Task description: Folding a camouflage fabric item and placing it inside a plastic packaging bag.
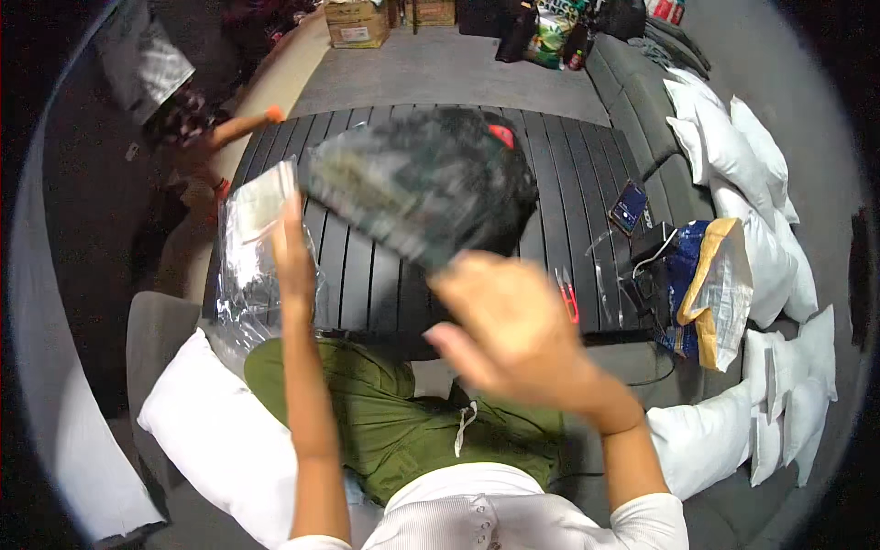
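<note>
A dark package with a mottled grey-green pattern and a shiny plastic-like surface (394, 188) is tilted above the table, smeared by motion. My right hand (513, 325) is closed at its near corner, with the thumb standing apart; blur hides the exact grip. Behind or joined to it is a black bundle with a red patch (490, 174); I cannot tell if they are one piece. At the left, my left hand (291, 247) pinches the edge of a clear plastic bag (247, 266) with a whitish upper part, which lies on the table's left end.
Red-handled scissors (569, 298) lie on the black slatted table (357, 275), right of the package. Farther right are a phone (629, 205) and a blue-and-yellow sack (706, 293). White pillows (733, 147) line the grey sofa. Another person's arm (240, 128) reaches in at the far left.
</note>
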### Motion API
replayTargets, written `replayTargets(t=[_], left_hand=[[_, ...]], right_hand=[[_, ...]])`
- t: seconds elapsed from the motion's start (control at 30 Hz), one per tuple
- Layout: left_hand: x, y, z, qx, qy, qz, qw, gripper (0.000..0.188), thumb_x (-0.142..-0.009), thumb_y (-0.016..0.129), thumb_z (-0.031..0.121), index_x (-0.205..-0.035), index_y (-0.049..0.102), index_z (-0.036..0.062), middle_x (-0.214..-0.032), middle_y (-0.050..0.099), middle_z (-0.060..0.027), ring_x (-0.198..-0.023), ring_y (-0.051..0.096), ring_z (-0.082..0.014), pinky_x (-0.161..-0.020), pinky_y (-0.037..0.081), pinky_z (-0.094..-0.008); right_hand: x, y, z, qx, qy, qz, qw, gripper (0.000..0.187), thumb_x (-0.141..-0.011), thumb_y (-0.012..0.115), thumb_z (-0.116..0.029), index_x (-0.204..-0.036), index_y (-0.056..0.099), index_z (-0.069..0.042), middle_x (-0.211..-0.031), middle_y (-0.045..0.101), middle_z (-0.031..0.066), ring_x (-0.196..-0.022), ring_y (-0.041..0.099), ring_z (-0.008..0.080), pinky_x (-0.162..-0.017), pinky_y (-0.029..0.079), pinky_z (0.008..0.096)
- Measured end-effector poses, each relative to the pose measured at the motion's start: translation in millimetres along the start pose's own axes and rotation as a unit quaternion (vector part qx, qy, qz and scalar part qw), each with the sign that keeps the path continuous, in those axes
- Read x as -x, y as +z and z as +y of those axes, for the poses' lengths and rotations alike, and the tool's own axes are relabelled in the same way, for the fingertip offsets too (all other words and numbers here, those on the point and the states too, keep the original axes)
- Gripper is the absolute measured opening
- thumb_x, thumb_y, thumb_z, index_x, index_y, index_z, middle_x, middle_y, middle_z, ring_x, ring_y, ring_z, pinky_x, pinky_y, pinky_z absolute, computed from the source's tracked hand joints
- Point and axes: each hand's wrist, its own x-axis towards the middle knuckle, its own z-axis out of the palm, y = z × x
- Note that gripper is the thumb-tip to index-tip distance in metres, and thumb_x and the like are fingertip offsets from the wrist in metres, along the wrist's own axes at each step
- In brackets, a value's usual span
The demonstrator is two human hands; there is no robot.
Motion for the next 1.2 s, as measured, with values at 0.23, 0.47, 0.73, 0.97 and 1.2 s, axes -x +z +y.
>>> replayTargets(t=[0.23, 0.47, 0.73, 0.97, 1.2], left_hand=[[96, -6, -149, 0.042, -0.393, 0.064, 0.916, 0.054, -0.09, 0.048, 0.039, -0.123, 0.046, -0.0037, -0.123, 0.051, -0.0115, -0.111, 0.048, -0.0166, -0.094, 0.034, -0.0274], [110, -15, -171, -0.101, -0.336, 0.039, 0.936, 0.043, -0.083, 0.06, 0.026, -0.112, 0.052, -0.0048, -0.093, 0.064, -0.0112, -0.084, 0.06, -0.017, -0.078, 0.044, -0.0281], [132, -1, -135, -0.171, -0.422, -0.098, 0.885, 0.042, -0.078, 0.062, 0.036, -0.087, 0.056, -0.0053, -0.071, 0.06, -0.011, -0.064, 0.053, -0.0158, -0.062, 0.043, -0.0317], [205, 56, -80, 0.462, -0.608, -0.005, 0.646, 0.019, -0.086, 0.055, 0.02, -0.09, 0.057, 0.0018, -0.084, 0.064, -0.0099, -0.076, 0.063, -0.018, -0.071, 0.052, -0.0319], [237, 98, 0, 0.613, -0.613, 0.02, 0.498, 0.019, -0.09, 0.048, 0.018, -0.097, 0.056, 0.0016, -0.095, 0.063, -0.0107, -0.093, 0.06, -0.022, -0.086, 0.047, -0.0346]], right_hand=[[110, 167, -28, -0.125, -0.004, -0.396, 0.91, 0.054, -0.073, 0.065, -0.033, -0.118, 0.051, -0.006, -0.13, 0.037, 0.0226, -0.118, 0.037, 0.0413, -0.098, 0.032, 0.0449], [121, 151, 66, -0.229, 0.183, -0.192, 0.937, 0.031, -0.076, 0.062, -0.022, -0.099, 0.059, -0.002, -0.104, 0.058, 0.0176, -0.098, 0.054, 0.0323, -0.087, 0.043, 0.038], [163, 133, 175, -0.395, 0.569, 0.03, 0.721, 0.021, -0.086, 0.055, -0.02, -0.092, 0.06, -0.001, -0.081, 0.063, 0.006, -0.07, 0.06, 0.0115, -0.058, 0.047, 0.0235], [179, 177, 37, -0.723, 0.493, -0.264, 0.405, 0.045, -0.093, 0.042, -0.035, -0.117, 0.049, 0.003, -0.109, 0.057, 0.0137, -0.096, 0.058, 0.02, -0.082, 0.048, 0.0332], [178, 150, -7, -0.83, 0.524, 0.061, 0.182, 0.094, -0.075, 0.03, -0.074, -0.133, 0.028, -0.001, -0.137, 0.033, 0.0131, -0.128, 0.03, 0.0252, -0.107, 0.023, 0.0405]])
